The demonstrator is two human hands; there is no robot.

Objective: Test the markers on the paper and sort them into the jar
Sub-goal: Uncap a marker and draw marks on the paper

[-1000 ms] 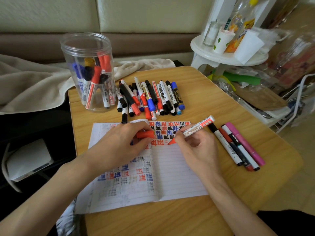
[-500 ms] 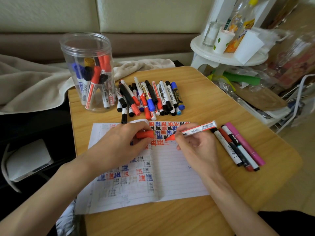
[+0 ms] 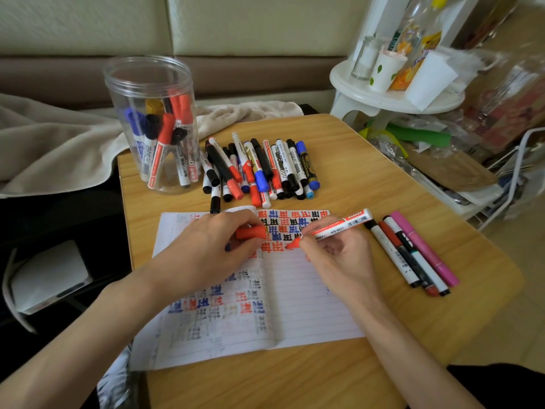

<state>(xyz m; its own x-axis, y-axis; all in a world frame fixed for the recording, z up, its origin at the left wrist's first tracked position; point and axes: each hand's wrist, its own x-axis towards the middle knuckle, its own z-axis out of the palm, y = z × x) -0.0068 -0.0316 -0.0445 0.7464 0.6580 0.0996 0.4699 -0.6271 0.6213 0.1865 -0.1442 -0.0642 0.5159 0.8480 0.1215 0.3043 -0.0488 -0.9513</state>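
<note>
An uncapped red marker is gripped in the right hand, pinched between curled fingers and thumb near its writing end. The barrel is tilted up and to the right, and its tip is set down on the lined paper, just beside a row of red characters. The matching red cap is pinched in the curled fingers of the left hand, which rests on the left half of the paper. Rows of red, blue and black test marks are recorded along the upper edge of the sheet, with fainter ones lower left. The clear jar is observed upright at the far left corner of the wooden table, with several capped markers standing in it. A pile of untested markers is laid just right of the jar, beyond the paper. Four further markers, one of them pink, are laid side by side to the right of the paper, near the right hand. A beige blanket is draped beyond the left edge of the table, and a white stool loaded with bottles and cups is noted at far right.
</note>
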